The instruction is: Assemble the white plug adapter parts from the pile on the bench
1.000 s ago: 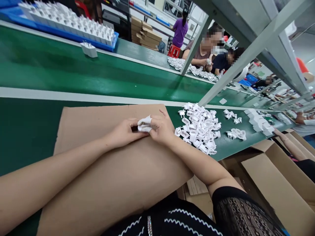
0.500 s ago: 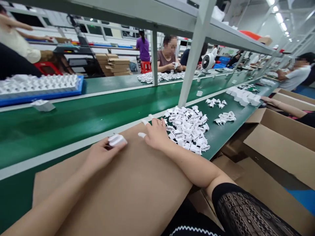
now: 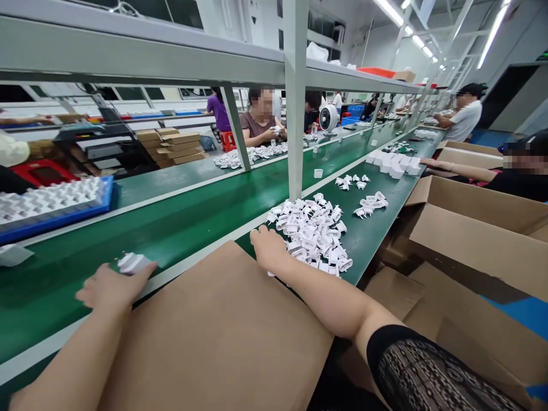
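At ten o'clock, the left hand lay over the green conveyor belt, its fingers closed narrowly around a white plug housing. Across the belt at eleven o'clock, a seated co-worker had both hands together. At twelve o'clock, the right hand rested at the edge of a cardboard sheet, its fingers curled and empty, just beside a heap of white plug housings at one o'clock.
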Action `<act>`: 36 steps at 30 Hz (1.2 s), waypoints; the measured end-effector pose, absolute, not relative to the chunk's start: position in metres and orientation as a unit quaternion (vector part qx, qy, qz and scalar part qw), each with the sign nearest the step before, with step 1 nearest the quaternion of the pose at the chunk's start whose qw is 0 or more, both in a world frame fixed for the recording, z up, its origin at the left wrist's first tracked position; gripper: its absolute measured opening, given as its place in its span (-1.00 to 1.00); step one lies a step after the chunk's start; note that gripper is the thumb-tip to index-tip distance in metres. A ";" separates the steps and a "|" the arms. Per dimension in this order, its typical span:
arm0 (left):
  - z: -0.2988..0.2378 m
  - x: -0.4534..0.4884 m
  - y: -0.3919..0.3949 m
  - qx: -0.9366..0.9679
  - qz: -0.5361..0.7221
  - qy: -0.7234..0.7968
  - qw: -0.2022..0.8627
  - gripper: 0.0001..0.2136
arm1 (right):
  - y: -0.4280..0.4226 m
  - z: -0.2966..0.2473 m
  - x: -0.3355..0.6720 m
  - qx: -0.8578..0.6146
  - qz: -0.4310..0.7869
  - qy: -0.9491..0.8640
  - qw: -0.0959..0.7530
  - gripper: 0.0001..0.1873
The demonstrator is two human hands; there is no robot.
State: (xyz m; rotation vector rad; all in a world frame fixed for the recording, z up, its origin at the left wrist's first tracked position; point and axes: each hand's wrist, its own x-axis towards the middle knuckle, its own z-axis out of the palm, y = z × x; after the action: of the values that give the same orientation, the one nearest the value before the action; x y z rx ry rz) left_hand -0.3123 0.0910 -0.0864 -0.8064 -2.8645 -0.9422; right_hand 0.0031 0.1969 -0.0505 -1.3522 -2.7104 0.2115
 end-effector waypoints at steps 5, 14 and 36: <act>-0.079 -0.240 0.061 -0.389 -0.394 -0.830 0.064 -0.14 | 0.185 -0.051 0.000 -0.347 0.169 -0.903 0.187 -0.61; -0.116 -0.187 0.032 -0.543 -0.448 -0.655 -0.274 -0.54 | 0.138 -0.102 -0.037 -0.305 0.731 -0.571 0.215 -0.73; -0.102 -0.191 0.027 -0.394 -0.494 -0.660 -0.408 -0.47 | 0.143 -0.116 -0.035 -0.245 0.692 -0.628 0.260 -0.75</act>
State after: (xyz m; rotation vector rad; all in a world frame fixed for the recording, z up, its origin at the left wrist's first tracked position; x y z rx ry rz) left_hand -0.1909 0.0266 -0.1018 -1.7174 -2.8759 -2.1515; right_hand -0.0347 0.1425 -0.1157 -0.6637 -1.7006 1.8736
